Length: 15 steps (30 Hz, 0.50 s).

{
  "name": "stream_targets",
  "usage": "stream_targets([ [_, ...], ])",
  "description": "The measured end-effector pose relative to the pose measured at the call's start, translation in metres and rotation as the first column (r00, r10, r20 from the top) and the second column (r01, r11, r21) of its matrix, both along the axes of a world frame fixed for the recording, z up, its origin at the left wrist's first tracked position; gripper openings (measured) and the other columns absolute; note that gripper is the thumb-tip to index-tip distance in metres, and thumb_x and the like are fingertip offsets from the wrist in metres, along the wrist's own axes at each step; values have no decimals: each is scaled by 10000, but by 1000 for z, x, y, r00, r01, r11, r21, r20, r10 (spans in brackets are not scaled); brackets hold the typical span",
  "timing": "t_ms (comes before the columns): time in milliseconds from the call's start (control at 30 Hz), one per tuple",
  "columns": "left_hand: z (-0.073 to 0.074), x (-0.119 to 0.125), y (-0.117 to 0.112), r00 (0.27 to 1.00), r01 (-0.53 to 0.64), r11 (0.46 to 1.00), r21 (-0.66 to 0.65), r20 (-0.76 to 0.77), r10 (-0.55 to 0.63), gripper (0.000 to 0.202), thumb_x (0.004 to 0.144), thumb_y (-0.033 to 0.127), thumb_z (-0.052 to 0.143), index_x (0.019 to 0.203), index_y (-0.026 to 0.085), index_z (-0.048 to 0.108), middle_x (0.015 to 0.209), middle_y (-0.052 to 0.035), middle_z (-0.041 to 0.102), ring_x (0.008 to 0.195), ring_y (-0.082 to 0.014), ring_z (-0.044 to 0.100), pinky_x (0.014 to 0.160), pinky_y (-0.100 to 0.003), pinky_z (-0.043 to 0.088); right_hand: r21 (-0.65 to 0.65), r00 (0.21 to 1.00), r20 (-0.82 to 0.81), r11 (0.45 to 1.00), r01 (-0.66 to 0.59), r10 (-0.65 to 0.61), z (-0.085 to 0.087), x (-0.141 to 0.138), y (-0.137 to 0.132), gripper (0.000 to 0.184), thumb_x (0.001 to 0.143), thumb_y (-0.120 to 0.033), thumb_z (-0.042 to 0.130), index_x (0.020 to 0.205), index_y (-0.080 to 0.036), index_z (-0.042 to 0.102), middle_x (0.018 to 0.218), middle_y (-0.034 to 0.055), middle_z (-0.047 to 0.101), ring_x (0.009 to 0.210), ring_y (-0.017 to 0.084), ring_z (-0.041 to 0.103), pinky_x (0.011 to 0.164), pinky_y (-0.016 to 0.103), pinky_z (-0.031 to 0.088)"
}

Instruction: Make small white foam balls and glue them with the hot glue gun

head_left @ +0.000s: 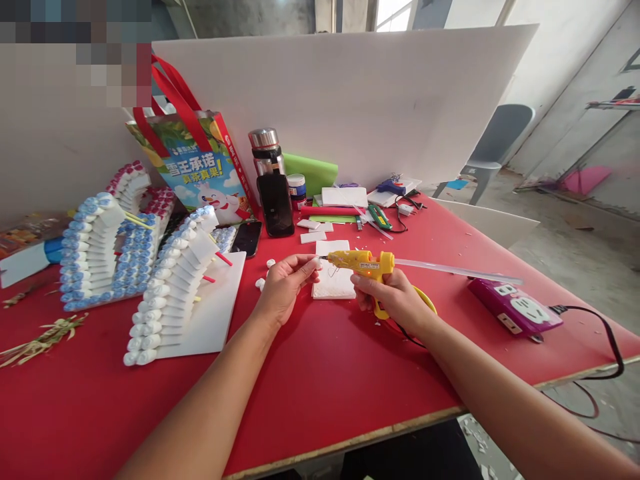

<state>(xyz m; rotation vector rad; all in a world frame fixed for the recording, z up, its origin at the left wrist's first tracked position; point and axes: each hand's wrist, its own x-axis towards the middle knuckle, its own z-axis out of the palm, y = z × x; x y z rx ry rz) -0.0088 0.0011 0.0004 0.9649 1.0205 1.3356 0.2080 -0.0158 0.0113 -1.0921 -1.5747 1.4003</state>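
My right hand [395,297] is closed around the handle of a yellow hot glue gun [363,263]. A long clear glue stick [455,270] pokes out of its back to the right. The nozzle points left at a small white piece [317,262] pinched in the fingertips of my left hand [285,287]. Both hands hover over a white foam square [334,283] on the red table [320,373].
White and blue bottle-cap models on foam boards [170,293] stand at left. A purple power strip [515,307] with a black cable lies at right. A printed bag [200,160], flask [266,150], phones, foam scraps and tools sit behind, before a big white board [350,93].
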Motion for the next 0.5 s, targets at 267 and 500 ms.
stream_targets([
  [267,0,-1,1,1000,22,1000,8,-10,-22,288,718,311,839,924,129,755,862,-66,720,721,-116,618,772,-283,512,40,1000,12,999,-9,9,-2,0,0,451,893,-520,606,614,-168,568,577,15,569,543,126,499,562,277,394],
  [500,-1,0,1,999,33,999,0,17,-33,292,710,321,848,914,132,759,871,-71,722,729,-115,620,769,-278,515,46,999,42,999,1,-3,-3,0,-1,488,899,-550,586,592,-172,563,562,17,571,535,130,508,555,277,401],
])
